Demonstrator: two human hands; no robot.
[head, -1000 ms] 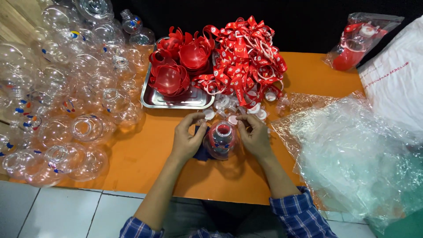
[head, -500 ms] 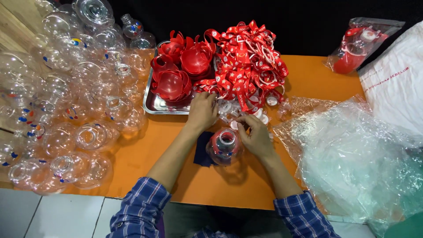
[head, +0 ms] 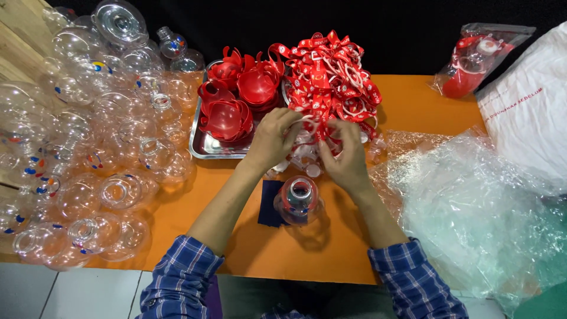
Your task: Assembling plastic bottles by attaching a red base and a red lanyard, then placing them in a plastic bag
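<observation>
Both hands, left (head: 273,137) and right (head: 345,155), pinch into the red straps (head: 331,77) at upper centre. A tug could drag tangled straps down and topple the bottle (head: 298,201) below.

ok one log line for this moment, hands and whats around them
left hand: in red strap pile | right hand: same pile | clear bottle: upright, untouched | steel tray: red cups
</observation>
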